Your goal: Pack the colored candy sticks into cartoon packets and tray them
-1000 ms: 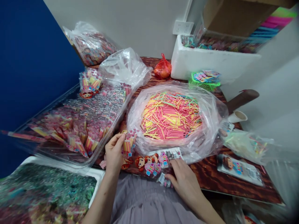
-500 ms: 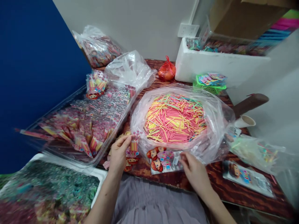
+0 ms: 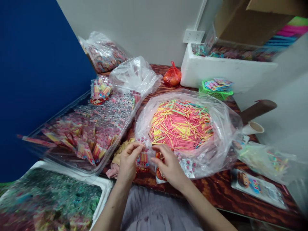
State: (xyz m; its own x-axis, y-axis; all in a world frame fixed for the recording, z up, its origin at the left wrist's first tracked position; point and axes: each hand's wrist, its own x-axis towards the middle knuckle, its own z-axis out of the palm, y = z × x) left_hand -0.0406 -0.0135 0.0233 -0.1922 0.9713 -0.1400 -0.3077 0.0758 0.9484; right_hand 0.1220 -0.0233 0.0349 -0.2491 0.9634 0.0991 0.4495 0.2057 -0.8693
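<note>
My left hand (image 3: 130, 162) pinches the upper edge of a small clear packet (image 3: 143, 158) that shows yellow and pink sticks. My right hand (image 3: 168, 165) is just to the right of that packet, thumb and forefinger curved with a gap between them. Beneath my right hand lie flat printed bags (image 3: 158, 175) with red-haired cartoon figures, partly covered by it. Right behind both hands sits a large clear plastic bag (image 3: 220, 138), its mouth spread around a heap of short pink, yellow and green sticks (image 3: 180, 125).
On the left, a clear tray (image 3: 115, 141) holds many filled packets. A white foam box (image 3: 106, 183) stands in front of it. Yellow cloth (image 3: 122, 150) lies by my left hand. A green basket (image 3: 218, 94), a paper cup (image 3: 253, 127) and a flat printed bag (image 3: 258, 187) are rightward.
My right hand has moved left from the printed bags' right edge to beside the small packet, its fingers now apart. My left hand has shifted slightly right, keeping its pinch.
</note>
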